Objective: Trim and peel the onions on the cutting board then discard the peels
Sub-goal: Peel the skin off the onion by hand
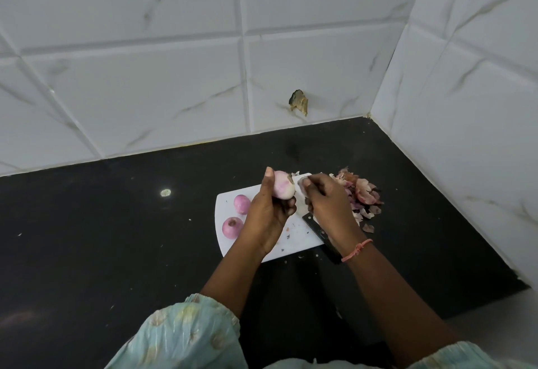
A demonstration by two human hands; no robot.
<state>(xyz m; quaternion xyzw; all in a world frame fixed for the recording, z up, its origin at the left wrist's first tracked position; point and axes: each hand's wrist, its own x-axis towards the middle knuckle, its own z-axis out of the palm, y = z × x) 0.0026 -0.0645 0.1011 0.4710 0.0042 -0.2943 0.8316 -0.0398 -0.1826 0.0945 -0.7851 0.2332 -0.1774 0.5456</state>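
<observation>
Two peeled onions point(237, 216) are left on the cutting board point(294, 236); a third onion point(283, 189) is gripped above it by the left hand point(269, 211), skin point(302, 187) pinched by the right hand point(327, 203). Peeling is judged underway; stripping and discarding remain.

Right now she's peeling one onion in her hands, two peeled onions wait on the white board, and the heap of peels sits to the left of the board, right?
Not quite: the head view shows the peels heaped to the right of the board, not the left. The rest holds.
</observation>
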